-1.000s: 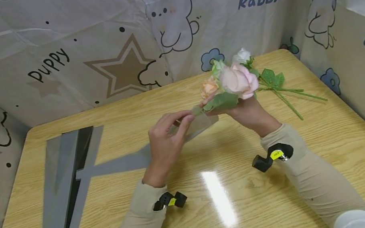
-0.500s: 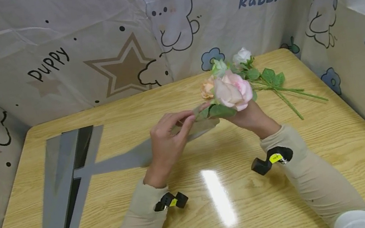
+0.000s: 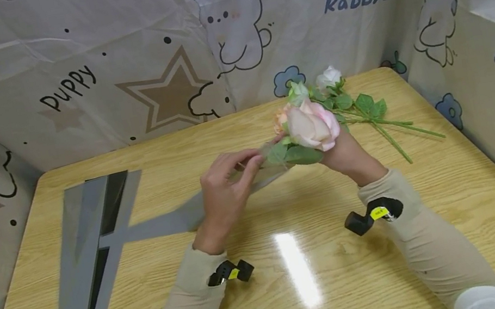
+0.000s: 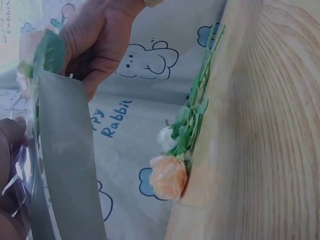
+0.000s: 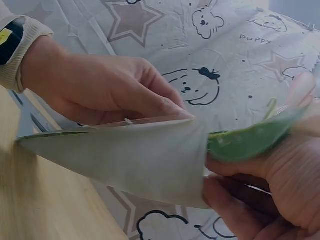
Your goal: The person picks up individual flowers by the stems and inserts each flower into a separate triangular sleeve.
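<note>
My left hand (image 3: pixel 227 194) pinches the mouth of a tapered flower sleeve (image 5: pixel 135 155), grey on one side and see-through on the other. The sleeve's narrow end points left, over the table. In my right hand (image 3: pixel 352 155) is a pale pink artificial rose (image 3: pixel 312 129), gripped just under its bloom. The rose's green leaves (image 5: pixel 250 140) are at the sleeve's mouth, and its stem runs into the sleeve. In the right wrist view, the right fingers (image 5: pixel 225 205) also touch the sleeve's wide edge.
More artificial flowers lie at the back right: a peach rose (image 4: pixel 169 177), a white rose (image 3: pixel 328 76) and a pale green bloom (image 3: pixel 298 92), with stems (image 3: pixel 391 140) pointing right. Several flat grey and black sleeves (image 3: pixel 82 261) lie at the left. A printed cloth (image 3: pixel 119 44) surrounds the table (image 3: pixel 351 291).
The rose has moved left and down, bringing its leaves to the sleeve's mouth; more of the flowers behind it now shows. The left hand has stayed nearly in place, holding the sleeve.
</note>
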Demonstrator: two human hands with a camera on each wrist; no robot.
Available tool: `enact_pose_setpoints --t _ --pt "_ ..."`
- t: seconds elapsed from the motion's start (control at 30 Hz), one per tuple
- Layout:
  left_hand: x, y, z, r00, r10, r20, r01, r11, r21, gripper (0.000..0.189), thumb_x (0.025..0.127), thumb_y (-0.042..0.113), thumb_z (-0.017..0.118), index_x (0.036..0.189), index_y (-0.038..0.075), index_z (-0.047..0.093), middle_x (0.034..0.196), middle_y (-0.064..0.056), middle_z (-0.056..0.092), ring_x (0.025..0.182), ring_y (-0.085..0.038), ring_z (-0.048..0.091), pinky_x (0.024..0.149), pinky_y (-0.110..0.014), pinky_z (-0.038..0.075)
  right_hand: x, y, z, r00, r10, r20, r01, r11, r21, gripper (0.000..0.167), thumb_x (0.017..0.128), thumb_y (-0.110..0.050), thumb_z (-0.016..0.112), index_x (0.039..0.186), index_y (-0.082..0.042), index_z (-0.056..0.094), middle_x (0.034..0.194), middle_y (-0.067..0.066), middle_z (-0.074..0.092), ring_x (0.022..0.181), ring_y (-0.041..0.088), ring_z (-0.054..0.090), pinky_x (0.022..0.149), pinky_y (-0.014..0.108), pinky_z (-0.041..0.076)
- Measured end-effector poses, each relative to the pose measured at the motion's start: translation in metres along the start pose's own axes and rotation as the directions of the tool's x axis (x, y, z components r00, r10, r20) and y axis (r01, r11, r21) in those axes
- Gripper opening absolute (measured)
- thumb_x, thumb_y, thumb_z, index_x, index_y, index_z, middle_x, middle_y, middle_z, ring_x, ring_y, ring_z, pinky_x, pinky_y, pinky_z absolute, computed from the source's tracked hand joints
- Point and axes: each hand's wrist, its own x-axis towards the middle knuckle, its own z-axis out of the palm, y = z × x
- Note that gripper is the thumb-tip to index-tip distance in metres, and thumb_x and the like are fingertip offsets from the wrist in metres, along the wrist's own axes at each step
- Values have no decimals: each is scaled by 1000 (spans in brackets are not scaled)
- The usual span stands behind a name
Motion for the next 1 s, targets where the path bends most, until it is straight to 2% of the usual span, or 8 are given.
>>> enact_pose_setpoints --t 0.1,0.23,0.37,0.57,0.7,0.8,0.9,1.0 --pt "1 0 -2 1000 -4 -8 4 1000 6 15 92 12 78 101 0 78 94 -15 80 79 -22 72 74 -30 61 2 -2 -8 997 75 -3 -75 997 19 41 84 15 63 124 16 56 98 -27 66 95 -5 61 91 13 50" --pt "3 0 -4 1000 6 -28 -5 1000 13 15 92 11 78 101 -1 78 93 -16 79 78 -23 72 74 -30 61 4 -5 -17 992 128 -9 -128 983 -131 22 89 7 63 111 11 64 87 -20 65 81 -1 56 77 15 49" --pt "5 -1 -7 998 19 -59 -18 1000 24 14 93 11 77 100 -1 78 94 -16 80 79 -23 72 74 -30 61 5 -7 -23 987 162 1 -157 962 -225 21 93 -2 67 111 8 68 89 -9 66 80 3 55 76 17 48" --pt "7 -3 -13 994 15 -107 -12 1000 28 13 92 10 78 100 -1 78 94 -16 80 77 -25 72 73 -29 60 7 -2 -28 974 221 42 -204 946 -252 23 92 -6 71 111 5 68 86 -11 62 80 6 54 75 19 48" --pt "8 -4 -17 990 8 -140 -4 1000 31 13 92 10 78 99 -1 79 93 -15 80 76 -24 72 73 -27 58 8 4 -27 959 268 88 -239 938 -250 38 86 1 74 123 6 66 107 6 70 90 0 58 83 16 49" --pt "9 -5 -19 987 2 -158 2 1000 26 11 92 9 78 98 -1 79 92 -16 80 75 -24 71 72 -25 57 10 8 -26 943 305 134 -272 937 -217 51 84 3 78 132 6 62 127 20 68 100 -3 61 88 16 52" --pt "10 -4 -21 986 -1 -166 6 1000 26 12 92 9 78 97 -2 78 92 -16 80 75 -24 71 72 -24 56 12 10 -26 923 350 161 -316 926 -205 55 83 -1 82 135 1 62 135 19 67 106 -2 63 90 19 54" --pt "12 -3 -23 985 -2 -174 8 999 31 12 92 9 78 97 -2 78 91 -17 79 74 -25 70 72 -23 56 14 11 -28 904 396 162 -357 907 -224 55 83 -8 84 134 -4 64 136 14 67 112 5 64 95 25 55"
